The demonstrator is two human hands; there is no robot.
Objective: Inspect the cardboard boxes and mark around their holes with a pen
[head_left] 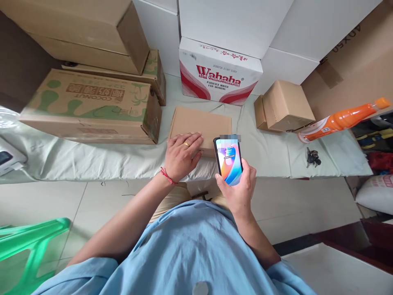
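Observation:
My left hand (183, 153) lies flat on the front left part of a plain brown cardboard box (205, 121), fingers stretched out and holding nothing. The box rests closed on a table covered with a pale green cloth (264, 157). In my right hand (242, 184) is a smartphone (230, 162), gripped by its lower end with the thumb on one side and fingers on the other. Its screen is lit and faces up toward me, the top part blurred out. The phone is just in front of the box's right end; whether they touch I cannot tell.
Behind stands a white and red water carton (221, 76). Coconut-printed cartons (92, 106) fill the left. To the right are small brown boxes (285, 104), an orange bottle (340, 121) and keys (313, 157). A green plastic stool (33, 246) stands on the floor at lower left.

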